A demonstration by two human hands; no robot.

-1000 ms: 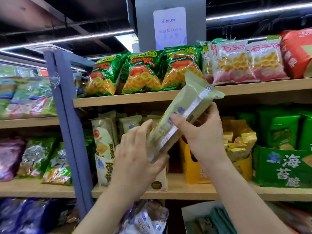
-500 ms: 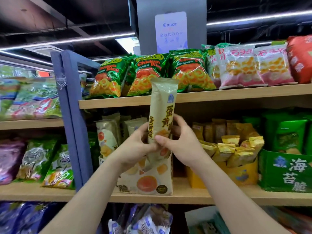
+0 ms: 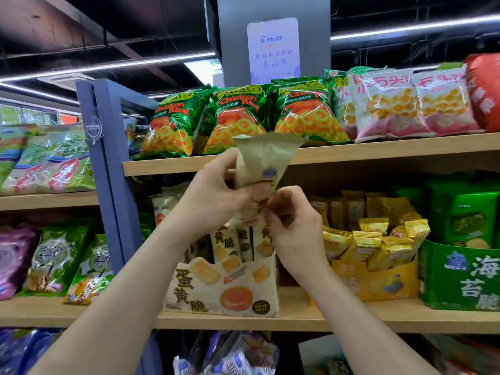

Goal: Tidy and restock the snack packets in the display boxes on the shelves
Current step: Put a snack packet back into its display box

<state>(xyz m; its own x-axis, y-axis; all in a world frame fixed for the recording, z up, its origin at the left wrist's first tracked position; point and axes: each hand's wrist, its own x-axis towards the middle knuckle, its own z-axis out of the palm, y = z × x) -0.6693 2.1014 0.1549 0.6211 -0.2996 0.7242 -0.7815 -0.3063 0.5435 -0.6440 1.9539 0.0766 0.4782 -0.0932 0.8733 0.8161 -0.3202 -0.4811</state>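
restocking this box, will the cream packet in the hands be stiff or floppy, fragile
Probably light and floppy: the cream packet crumples where the left hand and right hand pinch it. Likely fragile inside; the white box pictures crackers.

"PILOT", "kakuno" on far sign [image 3: 273, 50]; "Chicken Ring" on green bags [image 3: 238, 117]; "蛋黄脆" on cream box [image 3: 216, 288]; "海苔" on right green box [image 3: 460, 277].

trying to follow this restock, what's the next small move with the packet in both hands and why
Probably lower the cream packet upright into the cream display box below: the left hand and right hand hold it above that box, where matching packets stand.
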